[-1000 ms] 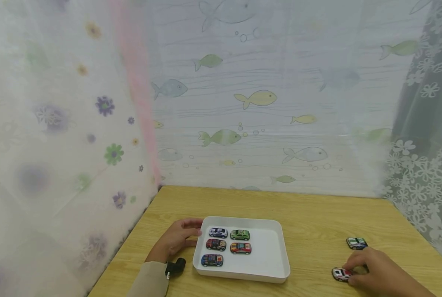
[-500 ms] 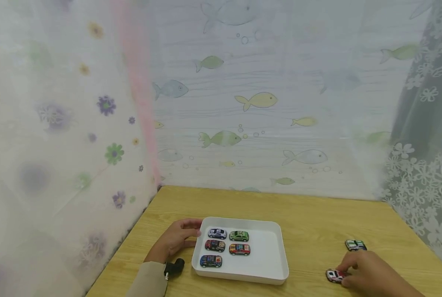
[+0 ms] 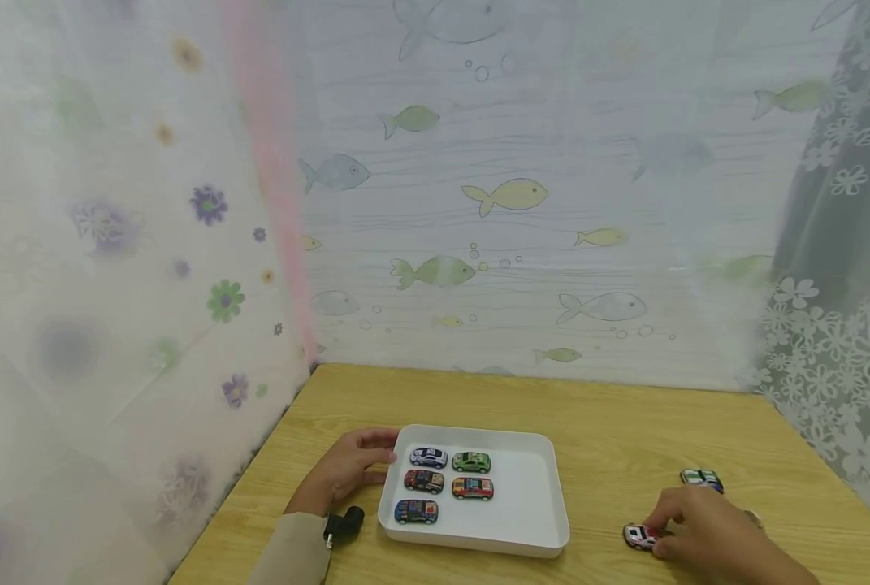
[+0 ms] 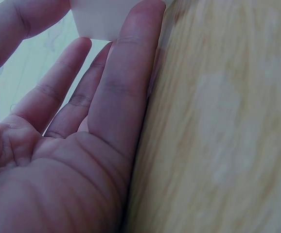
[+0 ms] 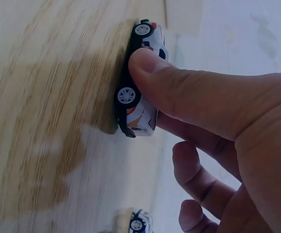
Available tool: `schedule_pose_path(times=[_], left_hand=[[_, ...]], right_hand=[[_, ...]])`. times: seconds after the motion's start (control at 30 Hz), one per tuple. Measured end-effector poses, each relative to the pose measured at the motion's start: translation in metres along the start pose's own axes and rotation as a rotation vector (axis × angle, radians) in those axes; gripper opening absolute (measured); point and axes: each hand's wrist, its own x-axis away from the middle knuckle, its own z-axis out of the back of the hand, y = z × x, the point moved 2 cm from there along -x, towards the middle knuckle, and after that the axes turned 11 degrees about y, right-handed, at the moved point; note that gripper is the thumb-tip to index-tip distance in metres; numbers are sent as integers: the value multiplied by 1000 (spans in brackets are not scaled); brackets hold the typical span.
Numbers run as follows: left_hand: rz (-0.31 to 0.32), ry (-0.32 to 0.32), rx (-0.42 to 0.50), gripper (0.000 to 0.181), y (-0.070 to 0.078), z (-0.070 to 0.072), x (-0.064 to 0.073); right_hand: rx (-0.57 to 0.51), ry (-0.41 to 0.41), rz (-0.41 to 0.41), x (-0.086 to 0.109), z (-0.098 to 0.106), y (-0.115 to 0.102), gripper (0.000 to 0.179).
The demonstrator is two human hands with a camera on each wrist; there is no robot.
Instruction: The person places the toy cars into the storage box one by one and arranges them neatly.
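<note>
My right hand (image 3: 720, 536) pinches a white and red toy car (image 3: 639, 536) between thumb and fingers, right of the tray. In the right wrist view the thumb lies along the side of this toy car (image 5: 143, 111), and its wheels are at or just over the tabletop; I cannot tell if they touch. My left hand (image 3: 350, 467) rests against the left side of a white tray (image 3: 522, 520), with its fingers mostly straight. The left wrist view shows those fingers (image 4: 126, 73) touching the tray's wall (image 4: 99, 22).
Several toy cars stand in the tray's left part, among them a green car (image 3: 471, 462) and a blue car (image 3: 416, 512). A green and white car (image 3: 701, 479) stands behind my right hand. Another object, mostly hidden, peeks out past that hand. Printed curtains border the wooden table (image 3: 610, 422).
My right hand has moved left toward the tray, with the white and red toy car in its fingers. My left hand and the tray have stayed in place.
</note>
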Motion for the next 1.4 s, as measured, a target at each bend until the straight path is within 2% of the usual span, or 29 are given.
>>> schedule_pose_path(times=[0.57, 0.87, 1.1, 1.4], left_hand=[[-2, 0, 1, 51, 1, 1, 1], [2, -18, 9, 50, 1, 1, 0], [-6, -20, 5, 49, 0, 2, 0], [-5, -20, 12, 50, 1, 0, 1]], right_hand=[[-43, -22, -28, -10, -9, -11, 18], [9, -6, 39, -21, -20, -23, 16], [62, 8, 93, -24, -21, -29, 18], [13, -9, 45, -27, -11, -30, 18]])
